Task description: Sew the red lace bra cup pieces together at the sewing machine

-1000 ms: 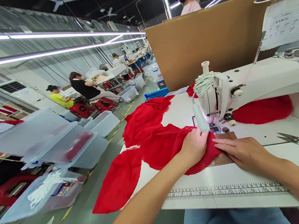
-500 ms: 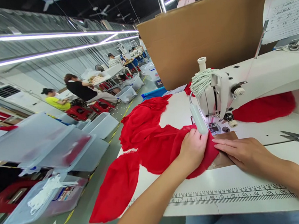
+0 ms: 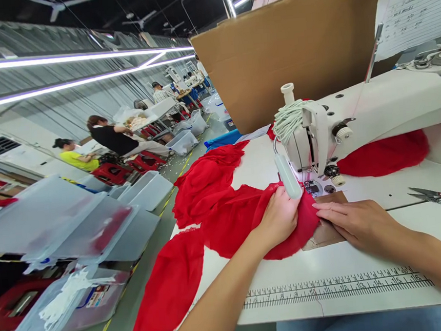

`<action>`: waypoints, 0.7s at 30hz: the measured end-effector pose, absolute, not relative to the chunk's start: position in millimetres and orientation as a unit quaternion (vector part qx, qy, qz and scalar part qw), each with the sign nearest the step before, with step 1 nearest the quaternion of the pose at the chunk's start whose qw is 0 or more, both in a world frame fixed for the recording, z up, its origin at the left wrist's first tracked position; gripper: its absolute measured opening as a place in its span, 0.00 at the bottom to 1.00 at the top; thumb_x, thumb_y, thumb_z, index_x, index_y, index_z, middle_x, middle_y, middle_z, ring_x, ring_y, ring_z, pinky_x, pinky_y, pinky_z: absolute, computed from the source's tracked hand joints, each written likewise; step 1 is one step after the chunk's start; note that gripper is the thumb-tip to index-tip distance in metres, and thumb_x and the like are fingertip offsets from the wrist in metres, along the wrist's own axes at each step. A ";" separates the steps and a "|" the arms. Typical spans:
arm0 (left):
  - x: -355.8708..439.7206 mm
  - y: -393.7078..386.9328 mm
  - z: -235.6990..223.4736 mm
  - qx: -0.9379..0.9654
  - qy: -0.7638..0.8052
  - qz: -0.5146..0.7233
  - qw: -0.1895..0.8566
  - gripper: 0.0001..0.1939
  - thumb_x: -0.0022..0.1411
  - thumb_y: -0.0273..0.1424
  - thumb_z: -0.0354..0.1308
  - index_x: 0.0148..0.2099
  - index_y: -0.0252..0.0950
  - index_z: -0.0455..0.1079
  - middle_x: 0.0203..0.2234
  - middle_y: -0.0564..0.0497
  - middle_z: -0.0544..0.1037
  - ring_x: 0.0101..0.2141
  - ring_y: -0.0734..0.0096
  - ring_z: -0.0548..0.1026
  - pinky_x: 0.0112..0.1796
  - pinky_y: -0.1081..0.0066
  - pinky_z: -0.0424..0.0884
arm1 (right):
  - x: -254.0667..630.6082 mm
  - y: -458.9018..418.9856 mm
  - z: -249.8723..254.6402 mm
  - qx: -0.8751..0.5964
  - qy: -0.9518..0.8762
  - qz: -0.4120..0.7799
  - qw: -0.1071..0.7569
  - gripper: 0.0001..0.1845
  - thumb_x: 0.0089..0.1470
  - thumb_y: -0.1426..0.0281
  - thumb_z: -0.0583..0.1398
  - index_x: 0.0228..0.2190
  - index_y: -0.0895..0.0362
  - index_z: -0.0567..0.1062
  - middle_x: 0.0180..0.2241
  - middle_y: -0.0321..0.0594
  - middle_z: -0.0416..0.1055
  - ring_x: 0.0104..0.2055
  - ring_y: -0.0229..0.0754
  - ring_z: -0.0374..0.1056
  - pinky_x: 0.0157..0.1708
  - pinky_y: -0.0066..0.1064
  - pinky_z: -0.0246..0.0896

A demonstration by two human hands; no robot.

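Red fabric (image 3: 226, 227) lies in loose folds across the white sewing table (image 3: 279, 302), one edge running up to the needle area of the sewing machine (image 3: 373, 100). On that cloth, just left of the presser foot, my left hand (image 3: 281, 214) is closed with bent fingers gripping it; the fingertips are partly hidden behind a pale lamp-like tube (image 3: 288, 175). My right hand (image 3: 364, 225) lies flat with fingers stretched out, its fingertips at the fabric's right edge. Beneath its fingers is a brown taped patch (image 3: 325, 233).
Thread snips (image 3: 439, 198) lie at the right. Another red piece (image 3: 389, 155) rests under the machine arm. A cardboard panel (image 3: 288, 56) stands behind. Plastic bins (image 3: 145, 190) line the floor at left, where other people sit working. A printed ruler (image 3: 335, 288) marks the table's front edge.
The whole view has shifted slightly, so the machine appears a little further left. Both hands keep nearly the same place on the fabric.
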State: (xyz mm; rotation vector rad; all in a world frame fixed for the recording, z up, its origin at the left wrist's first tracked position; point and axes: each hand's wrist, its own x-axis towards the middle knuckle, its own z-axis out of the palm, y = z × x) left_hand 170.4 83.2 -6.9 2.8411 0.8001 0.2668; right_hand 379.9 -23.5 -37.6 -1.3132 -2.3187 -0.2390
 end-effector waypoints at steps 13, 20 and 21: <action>169.9 98.3 -18.8 0.959 0.247 0.134 0.047 0.22 0.72 0.26 0.41 0.63 0.33 0.65 0.58 0.37 0.72 0.56 0.50 0.70 0.54 0.48 0.73 | 376.7 -21.8 -38.6 -0.509 -0.830 -0.074 0.216 0.21 0.61 0.80 0.53 0.50 0.55 0.76 0.55 0.41 0.77 0.40 0.44 0.80 0.28 0.34 0.71; 166.1 105.7 -28.2 0.961 0.188 0.194 0.056 0.22 0.73 0.26 0.41 0.64 0.34 0.65 0.57 0.37 0.74 0.56 0.53 0.72 0.56 0.49 0.73 | 375.0 -24.4 -39.6 -0.520 -0.824 -0.077 0.214 0.19 0.62 0.80 0.52 0.48 0.54 0.76 0.53 0.39 0.78 0.37 0.43 0.79 0.26 0.33 0.68; 166.1 106.3 -28.8 0.961 0.184 0.199 0.055 0.22 0.73 0.26 0.42 0.64 0.34 0.65 0.57 0.37 0.74 0.56 0.53 0.72 0.56 0.49 0.73 | 374.6 -24.4 -40.7 -0.520 -0.823 -0.075 0.215 0.19 0.62 0.80 0.52 0.47 0.54 0.76 0.53 0.39 0.78 0.38 0.43 0.79 0.26 0.33 0.68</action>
